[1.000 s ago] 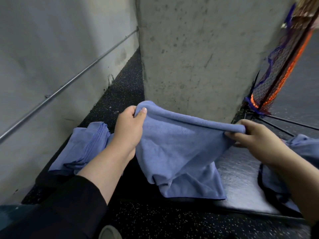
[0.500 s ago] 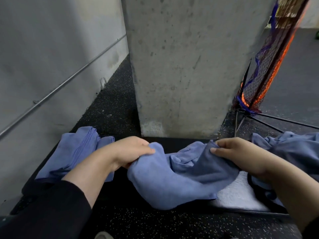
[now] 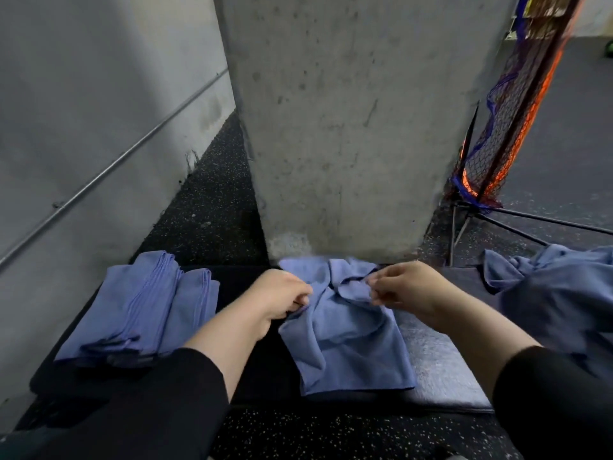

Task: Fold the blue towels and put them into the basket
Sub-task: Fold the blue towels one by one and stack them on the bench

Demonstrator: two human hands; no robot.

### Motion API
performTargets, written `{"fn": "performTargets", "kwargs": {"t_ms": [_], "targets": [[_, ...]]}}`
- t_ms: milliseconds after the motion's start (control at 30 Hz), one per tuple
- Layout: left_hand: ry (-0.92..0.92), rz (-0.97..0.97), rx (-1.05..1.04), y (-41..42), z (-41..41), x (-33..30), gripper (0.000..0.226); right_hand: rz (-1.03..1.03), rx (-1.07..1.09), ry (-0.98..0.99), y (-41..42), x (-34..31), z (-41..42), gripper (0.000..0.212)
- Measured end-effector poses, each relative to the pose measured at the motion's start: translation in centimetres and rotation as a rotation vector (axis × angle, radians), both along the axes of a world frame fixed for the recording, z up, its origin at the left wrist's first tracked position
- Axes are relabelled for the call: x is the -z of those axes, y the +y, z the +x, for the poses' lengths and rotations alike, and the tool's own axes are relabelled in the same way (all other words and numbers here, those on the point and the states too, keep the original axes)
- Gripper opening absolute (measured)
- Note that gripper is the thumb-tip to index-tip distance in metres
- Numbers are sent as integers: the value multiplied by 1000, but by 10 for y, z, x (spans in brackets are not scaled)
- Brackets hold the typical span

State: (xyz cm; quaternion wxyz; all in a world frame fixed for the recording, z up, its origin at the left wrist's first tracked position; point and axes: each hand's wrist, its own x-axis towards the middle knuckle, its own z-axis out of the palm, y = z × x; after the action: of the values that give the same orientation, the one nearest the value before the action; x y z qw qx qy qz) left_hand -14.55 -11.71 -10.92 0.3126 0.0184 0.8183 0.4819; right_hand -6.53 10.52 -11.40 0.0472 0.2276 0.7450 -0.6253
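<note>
Towel (image 3: pixel 345 330) lowered from mid-air spread onto mat (image 3: pixel 441 366), now crumpled. Left hand (image 3: pixel 282 295), right hand (image 3: pixel 404 287) still pinching top edge. Flattening next, probably.

Concrete pillar (image 3: pixel 345 127), netted stand (image 3: pixel 517 121)

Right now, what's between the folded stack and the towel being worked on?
Head view: the left hand and forearm cross that gap over a dark surface; no other item lies between the stack and the towel.

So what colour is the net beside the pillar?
The net is orange, blue and black; the head view shows it.
</note>
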Motion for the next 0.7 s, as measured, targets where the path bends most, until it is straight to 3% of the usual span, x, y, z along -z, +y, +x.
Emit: {"fn": "performTargets", "kwargs": {"t_ms": [100,200,333,533,600,700], "targets": [[110,-35,-27,4,-3,10,7,305,-3,-19,0,10,-9,18],[130,-176,-8,0,1,20,20,619,-101,-132,-2,19,-5,28],[159,-261,14,-1,-3,25,42,701,-136,-180,-6,31,-6,36],[381,-76,-74,10,2,12,44,924,-117,-145,-26,42,-2,15],[483,-16,-123,10,0,4,44,889,-9,-68,-26,35,-7,21],[559,218,-356,7,-9,-15,44,645,202,125,-19,5,-20,18]]}}
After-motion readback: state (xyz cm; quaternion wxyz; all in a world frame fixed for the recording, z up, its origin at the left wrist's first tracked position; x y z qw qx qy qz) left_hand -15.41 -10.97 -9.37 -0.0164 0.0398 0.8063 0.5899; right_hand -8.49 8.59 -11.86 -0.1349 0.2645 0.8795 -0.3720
